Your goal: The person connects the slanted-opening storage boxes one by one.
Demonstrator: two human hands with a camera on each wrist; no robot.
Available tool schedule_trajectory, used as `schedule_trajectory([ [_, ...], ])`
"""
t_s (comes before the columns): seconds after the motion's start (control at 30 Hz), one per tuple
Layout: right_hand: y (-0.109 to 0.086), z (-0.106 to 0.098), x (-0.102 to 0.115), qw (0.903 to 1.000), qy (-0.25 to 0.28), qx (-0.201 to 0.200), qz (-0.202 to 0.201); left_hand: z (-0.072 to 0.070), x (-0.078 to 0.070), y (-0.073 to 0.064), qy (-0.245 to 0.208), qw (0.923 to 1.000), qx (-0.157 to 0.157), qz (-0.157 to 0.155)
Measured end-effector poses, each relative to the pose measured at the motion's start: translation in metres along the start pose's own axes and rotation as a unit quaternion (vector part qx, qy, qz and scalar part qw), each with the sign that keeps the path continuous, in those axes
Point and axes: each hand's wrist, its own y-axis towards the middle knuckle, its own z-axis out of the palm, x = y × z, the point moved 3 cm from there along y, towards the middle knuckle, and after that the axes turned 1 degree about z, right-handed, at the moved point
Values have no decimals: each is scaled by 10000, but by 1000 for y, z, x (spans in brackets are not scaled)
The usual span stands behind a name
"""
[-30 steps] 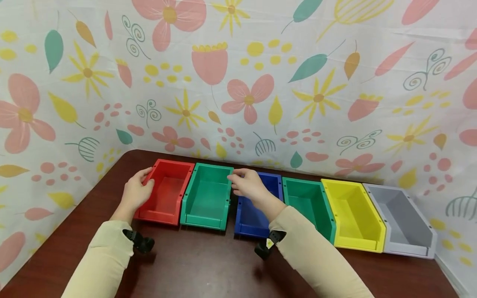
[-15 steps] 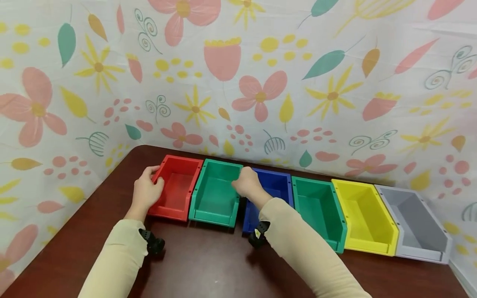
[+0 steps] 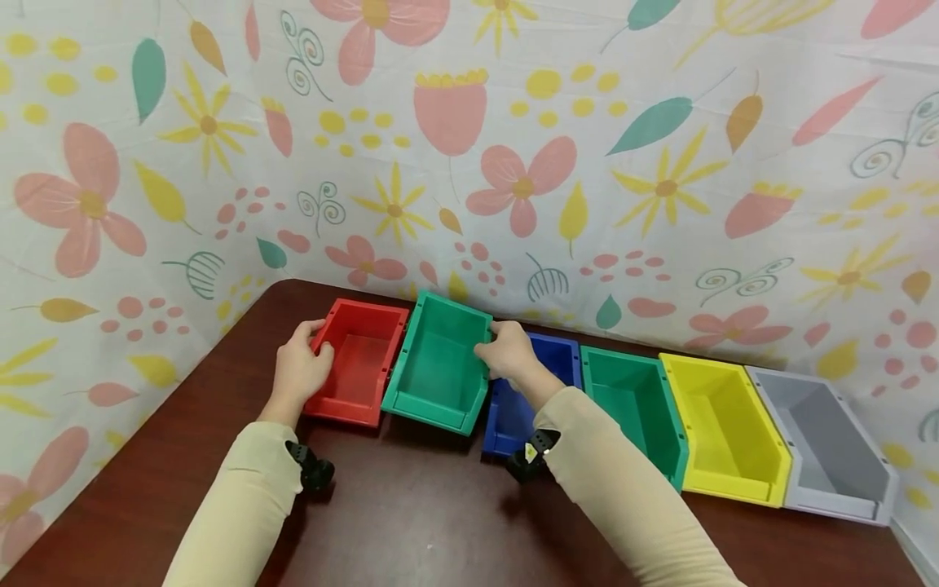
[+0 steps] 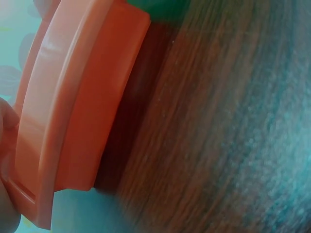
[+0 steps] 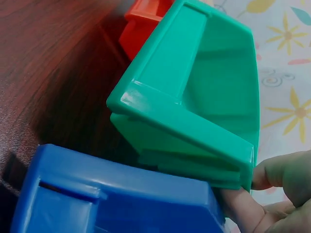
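At the left end of a row of plastic storage bins, my left hand (image 3: 301,367) grips the left rim of the red bin (image 3: 359,359); the left wrist view shows fingers at the rim of that red bin (image 4: 92,107). My right hand (image 3: 509,352) pinches the right rim of the nearer green bin (image 3: 440,355), thumb on the inner side. This green bin is tilted, its right side raised, and stands askew beside the red one. In the right wrist view the green bin (image 5: 170,58) rises over the edge of the blue bin (image 5: 131,189).
Right of the blue bin (image 3: 506,424) come a second green bin (image 3: 623,399), a yellow bin (image 3: 719,424) and a grey bin (image 3: 822,440), side by side. A flower-patterned cloth (image 3: 440,187) hangs behind the dark wooden table (image 3: 411,514).
My right hand has taken hold of the green bin's right rim, and the bin has tilted and turned up off its earlier line. My left hand stays at the red bin. The head view has shifted slightly.
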Motion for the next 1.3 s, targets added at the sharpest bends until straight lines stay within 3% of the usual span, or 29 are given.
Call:
schedule_trajectory([
  [0.2, -3, -7, 5, 9992, -371, -167, 54, 6, -5, 1, -94, 9999, 90, 100],
  [0.43, -6, -11, 34, 9871, -1560, -284, -236, 6, -7, 2, -127, 9997, 93, 176],
  [0.57, -8, -9, 35, 9855, -1686, -137, -127, 2, -6, 1, -64, 9998, 143, 143],
  [0.7, -11, -6, 35, 9827, -1791, -336, -343, -2, -5, 0, -60, 9999, 104, 91],
  [0.77, -12, -1, 39, 9661, -2376, -724, -707, -7, -3, -2, -76, 10000, 40, 37],
  [0.8, -13, 2, 41, 9520, -2743, -973, -945, -9, -2, -3, -67, 10000, 15, 12],
  [0.9, -14, 13, 49, 8963, -3779, -1658, -1622, -13, 1, -6, -66, 10000, -35, -48],
  [0.93, -14, 18, 52, 8818, -3981, -1721, -1851, -13, 2, -7, -80, 9999, -42, -63],
  [0.97, -12, 22, 54, 8749, -4059, -1658, -2058, -14, 3, -8, -88, 9999, -61, -77],
  [1.03, -7, 33, 58, 8784, -4028, -1156, -2297, -14, 4, -9, -91, 9998, -137, -109],
  [1.17, 6, 51, 62, 8995, -3759, 65, -2227, -10, 7, -10, -95, 9991, -372, -152],
  [1.3, 13, 59, 60, 9000, -3861, 453, -1970, -4, 6, -11, -158, 9986, -486, -108],
])
